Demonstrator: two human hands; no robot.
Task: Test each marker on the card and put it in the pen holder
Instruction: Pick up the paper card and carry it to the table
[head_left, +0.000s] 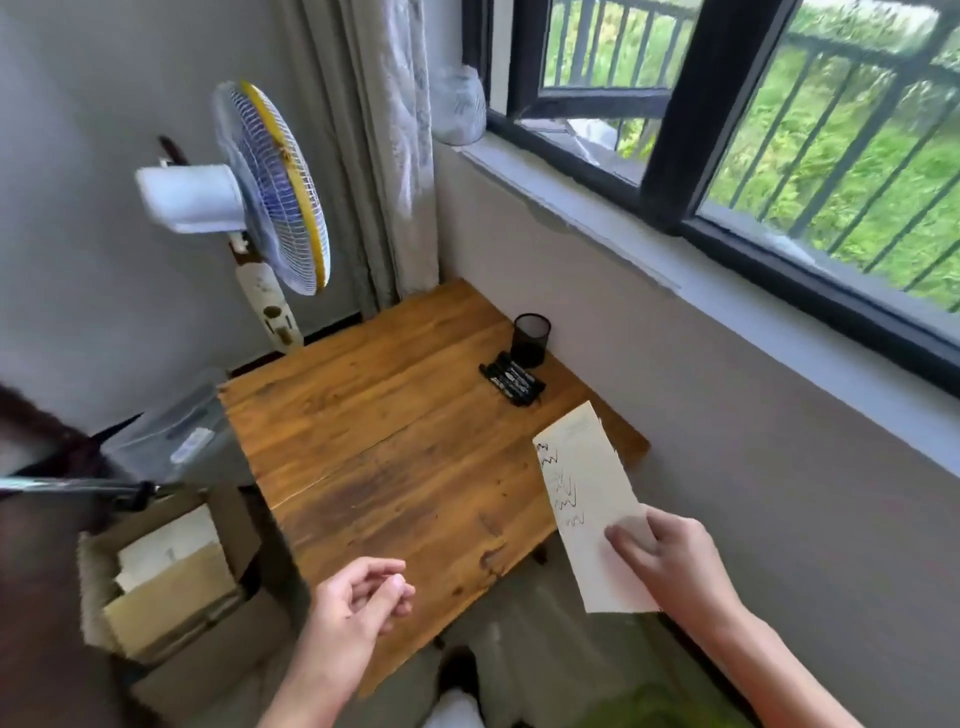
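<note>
My right hand (670, 561) pinches the white card (587, 499) near its lower end and holds it up over the table's right edge. Several black scribbles run down the card's left side. A heap of several black markers (511, 383) lies at the far right of the wooden table (395, 457). Just behind them the black mesh pen holder (531, 339) stands upright. Over the table's near edge hovers my left hand (363, 597), its fingers loosely curled and holding nothing.
A standing fan (270, 192) is off the table's far left corner, beside a curtain. Boxes of paper (166, 577) and a clear plastic bin (176, 436) sit on the floor to the left. The wall and window sill run along the right.
</note>
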